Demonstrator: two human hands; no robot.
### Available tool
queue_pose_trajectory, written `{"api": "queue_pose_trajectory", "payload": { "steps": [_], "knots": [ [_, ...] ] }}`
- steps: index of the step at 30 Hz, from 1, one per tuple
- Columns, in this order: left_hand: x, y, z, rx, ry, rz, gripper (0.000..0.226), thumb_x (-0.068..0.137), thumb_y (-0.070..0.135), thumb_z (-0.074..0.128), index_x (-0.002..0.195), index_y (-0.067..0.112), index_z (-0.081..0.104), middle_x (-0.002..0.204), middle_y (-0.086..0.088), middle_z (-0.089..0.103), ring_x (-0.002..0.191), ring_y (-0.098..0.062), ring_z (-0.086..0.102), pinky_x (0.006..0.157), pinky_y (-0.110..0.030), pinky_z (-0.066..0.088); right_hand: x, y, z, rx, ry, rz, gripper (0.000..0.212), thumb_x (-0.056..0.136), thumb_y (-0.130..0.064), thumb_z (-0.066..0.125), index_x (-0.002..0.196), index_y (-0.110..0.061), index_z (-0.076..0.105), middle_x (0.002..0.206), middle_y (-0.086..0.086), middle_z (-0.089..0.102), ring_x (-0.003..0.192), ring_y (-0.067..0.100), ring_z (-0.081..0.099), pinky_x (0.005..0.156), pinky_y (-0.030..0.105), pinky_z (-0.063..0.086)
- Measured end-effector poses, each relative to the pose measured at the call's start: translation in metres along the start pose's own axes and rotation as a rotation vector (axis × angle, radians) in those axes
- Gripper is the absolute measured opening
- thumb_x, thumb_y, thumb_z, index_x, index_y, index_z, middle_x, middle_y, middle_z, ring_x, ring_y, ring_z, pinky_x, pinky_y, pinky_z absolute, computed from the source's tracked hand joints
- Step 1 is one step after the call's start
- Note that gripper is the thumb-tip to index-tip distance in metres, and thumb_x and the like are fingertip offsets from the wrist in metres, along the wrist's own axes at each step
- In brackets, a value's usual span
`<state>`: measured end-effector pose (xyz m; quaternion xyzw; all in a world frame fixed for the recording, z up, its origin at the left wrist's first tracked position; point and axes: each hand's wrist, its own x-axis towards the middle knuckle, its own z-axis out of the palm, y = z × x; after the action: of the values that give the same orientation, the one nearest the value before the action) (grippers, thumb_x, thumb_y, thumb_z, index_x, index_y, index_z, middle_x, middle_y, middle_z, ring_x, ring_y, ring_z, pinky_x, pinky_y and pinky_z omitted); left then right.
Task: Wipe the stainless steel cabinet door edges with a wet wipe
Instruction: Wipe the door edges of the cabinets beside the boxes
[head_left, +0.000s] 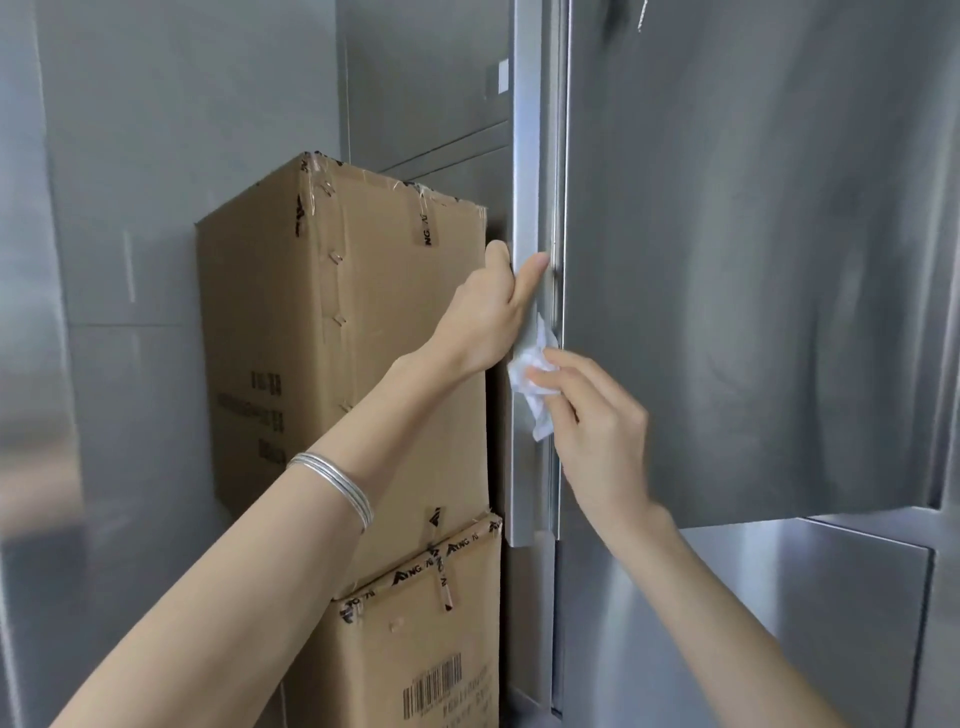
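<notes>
Your left hand (493, 312) grips the door (753, 260) by its edge (532, 182), thumb on the near face and fingers curled behind; a firm hold there should stop the panel swinging as you rub. Your right hand (597, 436) pinches the wipe (530, 374) and presses it on the edge just below the left thumb. Wrap the thin, crumpled white wad round the lip so both faces and the narrow groove beside it get cleaned, then draw it down towards the bottom corner in steady strokes. The steel is brushed, smooth and hard, its rim folded square and perhaps sharp at the corner. Taped cardboard boxes (337, 338) stand stacked just left of the door
</notes>
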<state>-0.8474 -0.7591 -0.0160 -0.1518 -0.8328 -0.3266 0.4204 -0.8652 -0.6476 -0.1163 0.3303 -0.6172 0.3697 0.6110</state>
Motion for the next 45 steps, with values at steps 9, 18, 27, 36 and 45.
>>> {"api": "queue_pose_trajectory", "payload": {
  "steps": [9, 18, 27, 36, 45],
  "knots": [
    [-0.007, 0.01, -0.003, 0.037, -0.007, -0.021, 0.04, 0.104, 0.041, 0.031, 0.072, 0.021, 0.018, 0.061, -0.001, 0.035, 0.055, -0.022, 0.034, 0.059, -0.038, 0.023, -0.05, 0.001, -0.012, 0.004, -0.075, -0.05, 0.027, 0.081, 0.007, 0.041, 0.079, 0.005, 0.068, 0.089, 0.012, 0.07, 0.075, 0.012, 0.054, 0.074, 0.004, 0.037],
    [-0.011, 0.012, -0.001, 0.031, 0.029, 0.012, 0.039, 0.104, 0.042, 0.032, 0.073, 0.022, 0.02, 0.06, 0.003, 0.035, 0.055, -0.02, 0.032, 0.052, -0.035, 0.025, 0.014, 0.017, -0.019, -0.201, -0.036, -0.124, 0.023, 0.086, -0.01, 0.049, 0.092, -0.009, 0.071, 0.079, 0.009, 0.064, 0.079, 0.026, 0.047, 0.07, 0.037, 0.039],
    [-0.017, 0.022, 0.0, 0.066, 0.061, -0.032, 0.039, 0.104, 0.042, 0.029, 0.072, 0.023, 0.02, 0.068, 0.0, 0.042, 0.064, -0.024, 0.038, 0.061, -0.038, 0.02, -0.031, 0.009, -0.031, -0.265, -0.014, -0.228, 0.014, 0.076, 0.003, 0.061, 0.069, -0.008, 0.066, 0.056, -0.001, 0.051, 0.073, 0.02, 0.04, 0.061, 0.036, 0.035],
    [-0.017, 0.022, 0.002, 0.056, 0.083, -0.063, 0.039, 0.104, 0.044, 0.027, 0.073, 0.023, 0.02, 0.073, -0.001, 0.044, 0.077, -0.034, 0.042, 0.055, -0.034, 0.023, -0.097, 0.004, -0.037, -0.211, -0.046, -0.165, 0.014, 0.08, -0.003, 0.061, 0.069, -0.007, 0.068, 0.056, 0.0, 0.043, 0.067, 0.017, 0.038, 0.054, 0.034, 0.035],
    [-0.013, 0.013, 0.011, 0.044, 0.123, -0.054, 0.039, 0.105, 0.041, 0.027, 0.072, 0.024, 0.018, 0.072, -0.011, 0.046, 0.077, -0.042, 0.042, 0.065, -0.038, 0.023, -0.087, 0.006, -0.022, -0.163, -0.066, -0.055, 0.014, 0.071, 0.005, 0.06, 0.068, -0.008, 0.066, 0.06, 0.001, 0.054, 0.067, 0.019, 0.039, 0.055, 0.035, 0.038]
  ]
}}
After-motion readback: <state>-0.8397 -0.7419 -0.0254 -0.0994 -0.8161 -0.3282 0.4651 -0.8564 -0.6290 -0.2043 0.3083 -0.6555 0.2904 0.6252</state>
